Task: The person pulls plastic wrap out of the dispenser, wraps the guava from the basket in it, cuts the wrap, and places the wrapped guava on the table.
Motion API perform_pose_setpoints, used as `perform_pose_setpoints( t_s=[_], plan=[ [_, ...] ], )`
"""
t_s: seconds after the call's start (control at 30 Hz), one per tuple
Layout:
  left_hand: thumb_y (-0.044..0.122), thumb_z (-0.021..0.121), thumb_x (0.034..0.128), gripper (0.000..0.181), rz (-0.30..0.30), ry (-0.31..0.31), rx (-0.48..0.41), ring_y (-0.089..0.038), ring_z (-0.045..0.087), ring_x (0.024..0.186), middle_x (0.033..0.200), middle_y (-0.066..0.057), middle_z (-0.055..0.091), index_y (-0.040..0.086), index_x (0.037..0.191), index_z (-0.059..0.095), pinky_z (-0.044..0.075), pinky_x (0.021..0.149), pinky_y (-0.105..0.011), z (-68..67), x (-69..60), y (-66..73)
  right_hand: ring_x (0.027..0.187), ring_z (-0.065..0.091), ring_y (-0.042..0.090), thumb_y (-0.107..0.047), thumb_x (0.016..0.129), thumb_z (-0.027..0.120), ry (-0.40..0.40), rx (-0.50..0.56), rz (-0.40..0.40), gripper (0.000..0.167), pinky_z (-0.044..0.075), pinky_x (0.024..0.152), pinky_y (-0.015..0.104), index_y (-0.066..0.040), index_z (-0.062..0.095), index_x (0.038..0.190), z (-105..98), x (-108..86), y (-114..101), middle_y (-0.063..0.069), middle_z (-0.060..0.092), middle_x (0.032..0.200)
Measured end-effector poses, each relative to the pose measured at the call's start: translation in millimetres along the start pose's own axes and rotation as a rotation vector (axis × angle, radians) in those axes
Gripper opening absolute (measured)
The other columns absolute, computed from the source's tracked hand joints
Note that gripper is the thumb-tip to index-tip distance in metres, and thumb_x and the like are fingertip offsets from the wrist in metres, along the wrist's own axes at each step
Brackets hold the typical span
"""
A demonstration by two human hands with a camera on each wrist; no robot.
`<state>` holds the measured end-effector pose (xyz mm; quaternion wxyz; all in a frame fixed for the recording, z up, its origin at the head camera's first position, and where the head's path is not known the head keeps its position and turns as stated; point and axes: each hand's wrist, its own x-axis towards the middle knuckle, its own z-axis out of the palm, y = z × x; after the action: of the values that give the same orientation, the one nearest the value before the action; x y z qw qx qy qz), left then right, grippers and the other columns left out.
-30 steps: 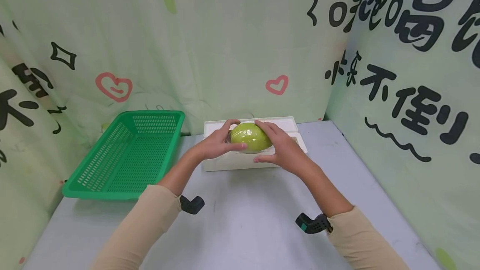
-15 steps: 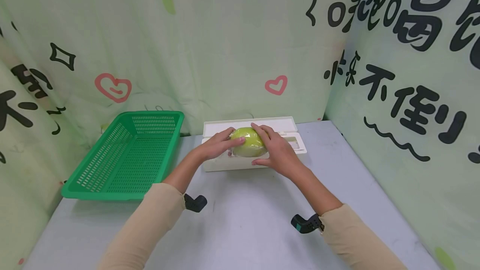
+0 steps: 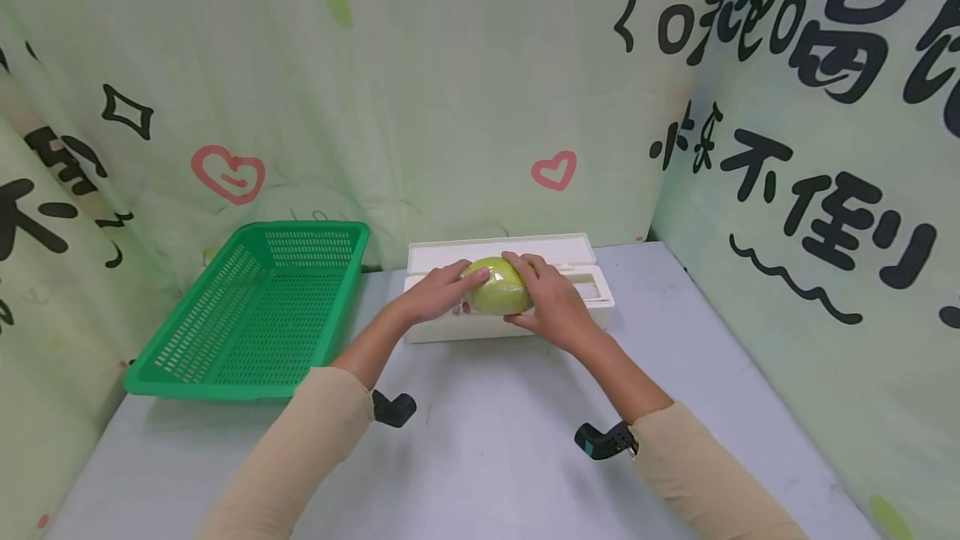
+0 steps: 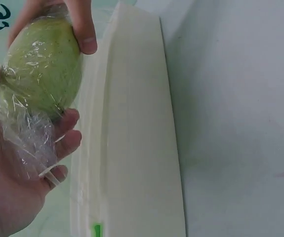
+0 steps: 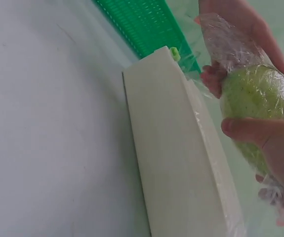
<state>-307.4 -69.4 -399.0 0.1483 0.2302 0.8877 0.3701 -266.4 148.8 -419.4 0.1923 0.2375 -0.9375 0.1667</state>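
"Over the white box [image 3: 446, 328], at twelve o'clock on the table [image 3: 480, 457], what exactly was being held there?"

"A green fruit [image 3: 501, 288] in clear film [image 4: 30, 143]. The left hand [image 3: 431, 297], at nine o'clock, gripped one end of it, fingers curled round the bunched film, thumb on the fruit's side."

"And the right?"

"The right hand [image 3: 555, 307] sat at three o'clock, clamped round the other end, thumb low and fingers over the top (neither hand was spread wide)."

"What did good handling call for, in your judgement?"

"Even, light pressure, I judged: the film looked slick, so the fruit could slip if one hand slackened. The loose film wanted gathering flat against the fruit, without tearing. The green basket [image 3: 202, 390] stood well apart, towards nine o'clock."
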Motion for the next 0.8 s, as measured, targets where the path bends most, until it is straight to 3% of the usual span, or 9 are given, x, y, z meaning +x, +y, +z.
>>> perform_pose_setpoints(
  t_s=[0.13,0.27,0.37,0.43,0.63,0.8],
  plan=[
    [0.065,0.040,0.0932,0.072,0.062,0.183,0.292,-0.022,0.059,0.109,0.123,-0.008,0.061,0.015,0.145,0.038,0.048,0.094,-0.043,-0.1,-6.0,7.5,0.111,0.058,0.031,-0.026,0.068,0.089,-0.057,0.048,0.051,0.097,0.054,0.089,0.047,-0.018,0.034,0.147,-1,2.1,2,0.014,0.051,0.131],
    [0.064,0.059,0.0842,0.083,0.242,0.352,0.591,-0.024,0.047,0.129,0.139,-0.007,0.051,0.013,0.146,0.037,0.038,0.108,-0.047,4.4,-14.8,14.6,0.111,0.058,0.031,-0.026,0.069,0.088,-0.104,0.084,0.073,0.095,0.054,0.089,0.048,-0.018,0.033,0.147,-3,4.1,2,0.015,0.052,0.130],
    [0.061,0.072,0.0755,0.096,0.384,0.417,0.758,-0.023,0.043,0.134,0.144,-0.007,0.045,0.010,0.147,0.033,0.040,0.108,-0.045,12.9,-18.4,14.5,0.112,0.058,0.032,-0.024,0.070,0.087,-0.133,0.126,0.087,0.094,0.053,0.090,0.048,-0.017,0.033,0.147,-6,6.3,3,0.015,0.051,0.130],
    [0.057,0.077,0.0723,0.103,0.431,0.441,0.844,-0.023,0.041,0.135,0.147,-0.009,0.042,0.008,0.149,0.029,0.041,0.106,-0.043,20.7,-18.5,11.9,0.113,0.057,0.031,-0.023,0.071,0.087,-0.152,0.156,0.100,0.093,0.053,0.091,0.048,-0.017,0.033,0.147,-8,7.9,4,0.015,0.051,0.130],
    [0.047,0.085,0.0680,0.111,0.422,0.561,1.010,-0.025,0.043,0.132,0.149,-0.011,0.039,0.005,0.150,0.023,0.045,0.101,-0.038,40.1,-11.5,-2.3,0.110,0.057,0.030,-0.024,0.071,0.087,-0.194,0.193,0.110,0.091,0.052,0.092,0.048,-0.018,0.035,0.145,-10,13.1,5,0.014,0.052,0.129],
    [0.042,0.085,0.0696,0.107,0.411,0.639,1.002,-0.024,0.049,0.124,0.142,-0.010,0.046,0.007,0.150,0.024,0.048,0.095,-0.037,46.3,-3.6,-12.1,0.111,0.055,0.029,-0.025,0.071,0.086,-0.228,0.221,0.119,0.090,0.052,0.092,0.047,-0.018,0.035,0.145,-9,15.4,6,0.013,0.050,0.131]
  ],
)
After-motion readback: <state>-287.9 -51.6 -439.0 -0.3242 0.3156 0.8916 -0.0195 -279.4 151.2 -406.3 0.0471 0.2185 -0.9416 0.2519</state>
